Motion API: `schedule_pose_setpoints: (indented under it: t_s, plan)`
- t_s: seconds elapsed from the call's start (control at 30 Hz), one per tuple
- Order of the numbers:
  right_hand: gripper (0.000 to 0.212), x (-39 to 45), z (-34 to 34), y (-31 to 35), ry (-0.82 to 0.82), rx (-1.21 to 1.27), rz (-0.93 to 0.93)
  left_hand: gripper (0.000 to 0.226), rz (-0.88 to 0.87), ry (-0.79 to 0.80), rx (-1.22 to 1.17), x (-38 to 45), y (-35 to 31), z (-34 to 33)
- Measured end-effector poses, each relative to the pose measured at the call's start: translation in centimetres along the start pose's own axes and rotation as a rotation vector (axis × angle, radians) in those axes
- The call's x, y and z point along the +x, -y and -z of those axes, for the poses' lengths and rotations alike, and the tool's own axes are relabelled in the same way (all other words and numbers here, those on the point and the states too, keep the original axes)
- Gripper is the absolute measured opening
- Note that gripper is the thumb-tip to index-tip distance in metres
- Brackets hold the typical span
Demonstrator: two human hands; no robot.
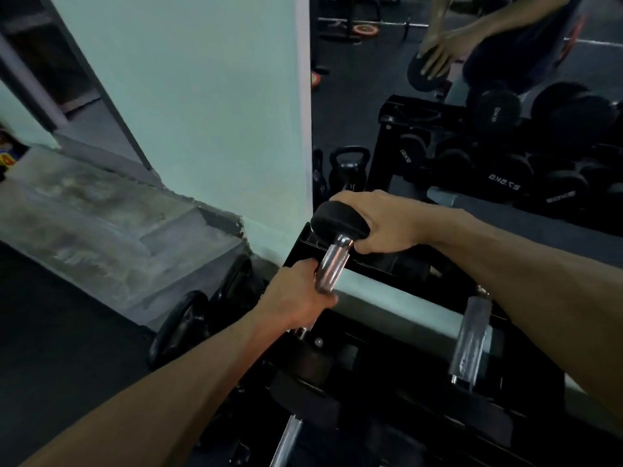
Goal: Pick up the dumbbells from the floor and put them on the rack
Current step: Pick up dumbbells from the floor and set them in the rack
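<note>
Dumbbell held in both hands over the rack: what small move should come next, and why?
Probably lower it onto the rack and let go. The left hand grips the dumbbell by its handle, the right hand cups the far head, and it hangs tilted above the rail beside another racked dumbbell.

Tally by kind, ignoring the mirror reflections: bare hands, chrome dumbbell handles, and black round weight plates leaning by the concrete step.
Bare hands: 2, left hand and right hand
Chrome dumbbell handles: 3, that of the held dumbbell, one at right, one at bottom
Black round weight plates: 2
Total: 7
</note>
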State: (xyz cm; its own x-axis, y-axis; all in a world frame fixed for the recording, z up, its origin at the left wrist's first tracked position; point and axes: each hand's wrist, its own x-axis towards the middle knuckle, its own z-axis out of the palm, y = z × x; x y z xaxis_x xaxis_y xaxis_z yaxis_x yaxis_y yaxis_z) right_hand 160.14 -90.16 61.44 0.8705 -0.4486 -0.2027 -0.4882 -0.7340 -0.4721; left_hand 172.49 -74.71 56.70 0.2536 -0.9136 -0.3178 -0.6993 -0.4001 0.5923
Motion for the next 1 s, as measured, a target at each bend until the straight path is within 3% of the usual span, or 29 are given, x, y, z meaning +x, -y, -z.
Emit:
schedule_pose_setpoints:
  t_s: [0.23,0.4,0.57,0.8,1.0]
  plan:
    - [0.067,1.0,-0.8,-5.8,0.043,0.055,-0.076,0.039,0.059,0.069,0.139,4.8,-1.5,-2.9]
    - [0.068,1.4,-1.9,-7.4,0.060,0.103,-0.089,0.048,0.057,0.150,0.055,6.6,-0.9,-4.4]
    - [0.062,2.0,-2.2,-6.9,0.063,0.058,-0.118,0.039,0.031,0.167,0.050,7.1,0.0,-4.1]
    - [0.062,1.8,-2.9,-6.8,0.028,0.106,-0.165,0.036,0.004,0.111,0.012,6.8,0.8,-4.5]
    - [0.070,0.2,-4.1,-5.6,-0.103,0.053,-0.202,0.040,0.002,0.005,0.058,5.4,1.5,-4.2]
